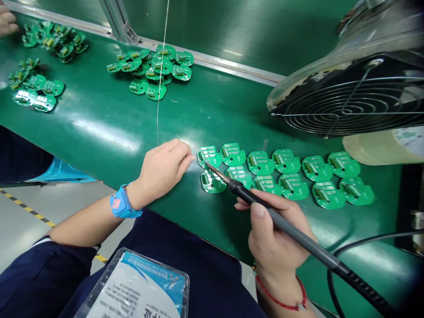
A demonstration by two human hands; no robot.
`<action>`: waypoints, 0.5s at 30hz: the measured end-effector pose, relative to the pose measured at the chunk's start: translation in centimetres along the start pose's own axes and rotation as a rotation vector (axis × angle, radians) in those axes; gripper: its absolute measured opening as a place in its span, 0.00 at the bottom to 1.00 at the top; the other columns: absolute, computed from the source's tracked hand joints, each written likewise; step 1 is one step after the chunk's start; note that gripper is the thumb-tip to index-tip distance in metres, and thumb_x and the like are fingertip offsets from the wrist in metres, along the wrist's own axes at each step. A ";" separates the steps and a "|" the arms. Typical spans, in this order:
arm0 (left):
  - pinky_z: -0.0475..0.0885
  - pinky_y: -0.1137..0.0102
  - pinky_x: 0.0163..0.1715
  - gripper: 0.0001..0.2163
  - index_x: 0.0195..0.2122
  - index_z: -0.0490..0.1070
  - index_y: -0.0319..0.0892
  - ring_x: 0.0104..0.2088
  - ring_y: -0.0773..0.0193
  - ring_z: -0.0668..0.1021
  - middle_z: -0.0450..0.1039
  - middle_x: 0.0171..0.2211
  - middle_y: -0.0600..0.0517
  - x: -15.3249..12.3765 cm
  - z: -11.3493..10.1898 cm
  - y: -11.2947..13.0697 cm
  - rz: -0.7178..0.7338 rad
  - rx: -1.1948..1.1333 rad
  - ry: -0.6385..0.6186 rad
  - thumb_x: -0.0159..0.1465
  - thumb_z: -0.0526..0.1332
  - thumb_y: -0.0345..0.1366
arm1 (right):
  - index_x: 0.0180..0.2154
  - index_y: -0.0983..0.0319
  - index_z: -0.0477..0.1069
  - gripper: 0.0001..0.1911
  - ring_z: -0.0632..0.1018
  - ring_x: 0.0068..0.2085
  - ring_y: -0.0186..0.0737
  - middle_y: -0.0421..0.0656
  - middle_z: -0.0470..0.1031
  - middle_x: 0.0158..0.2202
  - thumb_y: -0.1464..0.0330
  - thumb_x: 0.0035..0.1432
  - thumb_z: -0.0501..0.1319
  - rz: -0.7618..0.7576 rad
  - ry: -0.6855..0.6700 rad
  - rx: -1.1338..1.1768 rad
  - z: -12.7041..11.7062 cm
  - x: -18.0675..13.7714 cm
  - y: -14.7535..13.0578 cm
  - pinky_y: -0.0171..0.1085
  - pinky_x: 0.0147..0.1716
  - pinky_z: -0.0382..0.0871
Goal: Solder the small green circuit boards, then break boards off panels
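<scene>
My left hand [164,170] is closed in a pinch on a thin solder wire [158,110], which runs down from above into my fingers. A short end of it pokes out toward a green circuit board [212,154] at the left end of the laid-out boards. In my right hand [281,238] is a soldering iron [298,236], gripped like a pen. Its tip is at the lower part of that same board; whether it touches is too small to tell. Just below lies another circuit board [212,182], partly behind the iron's shaft.
More circuit boards [326,194] stretch rightward in two rows. Piles of boards [152,66] sit farther back and left. A caged fan [347,106] overhangs the right rear. The iron's black cable [371,238] loops at right. Another person's hand [7,22] shows at upper left.
</scene>
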State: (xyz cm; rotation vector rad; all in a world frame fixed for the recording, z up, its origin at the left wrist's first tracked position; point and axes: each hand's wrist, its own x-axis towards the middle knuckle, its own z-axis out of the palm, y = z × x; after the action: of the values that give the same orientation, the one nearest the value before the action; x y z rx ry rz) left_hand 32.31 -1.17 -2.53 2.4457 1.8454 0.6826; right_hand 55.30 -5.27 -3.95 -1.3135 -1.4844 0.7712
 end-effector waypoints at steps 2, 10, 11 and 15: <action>0.65 0.72 0.29 0.10 0.32 0.68 0.41 0.29 0.67 0.73 0.71 0.28 0.53 0.0 0.1 0.0 -0.002 0.006 -0.025 0.69 0.53 0.37 | 0.42 0.60 0.74 0.09 0.80 0.29 0.35 0.37 0.79 0.30 0.68 0.58 0.64 0.004 -0.018 -0.020 0.0 0.0 0.0 0.35 0.32 0.73; 0.66 0.72 0.28 0.10 0.33 0.68 0.40 0.29 0.66 0.73 0.72 0.29 0.52 0.1 0.6 0.3 0.078 0.039 -0.059 0.69 0.53 0.38 | 0.42 0.60 0.74 0.09 0.80 0.30 0.35 0.37 0.79 0.30 0.67 0.58 0.64 0.016 -0.033 -0.045 -0.1 -0.1 0.2 0.35 0.33 0.73; 0.66 0.71 0.28 0.10 0.33 0.68 0.40 0.29 0.66 0.73 0.72 0.28 0.52 0.1 0.7 0.3 0.085 0.031 -0.064 0.69 0.53 0.38 | 0.42 0.60 0.74 0.09 0.80 0.30 0.35 0.38 0.79 0.30 0.67 0.58 0.65 0.016 -0.035 -0.051 -0.2 -0.1 0.2 0.35 0.33 0.73; 0.66 0.71 0.28 0.06 0.35 0.68 0.40 0.29 0.67 0.71 0.70 0.29 0.52 0.2 0.1 0.3 0.068 -0.110 -0.065 0.67 0.54 0.35 | 0.42 0.61 0.75 0.09 0.80 0.29 0.37 0.39 0.79 0.30 0.68 0.57 0.64 0.002 -0.016 -0.032 -0.2 -0.1 0.2 0.37 0.31 0.73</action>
State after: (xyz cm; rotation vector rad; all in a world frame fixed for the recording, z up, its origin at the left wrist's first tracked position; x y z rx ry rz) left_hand 32.69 -1.10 -2.47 2.4407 1.6626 0.6795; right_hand 55.51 -5.39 -4.08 -1.3359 -1.5133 0.7639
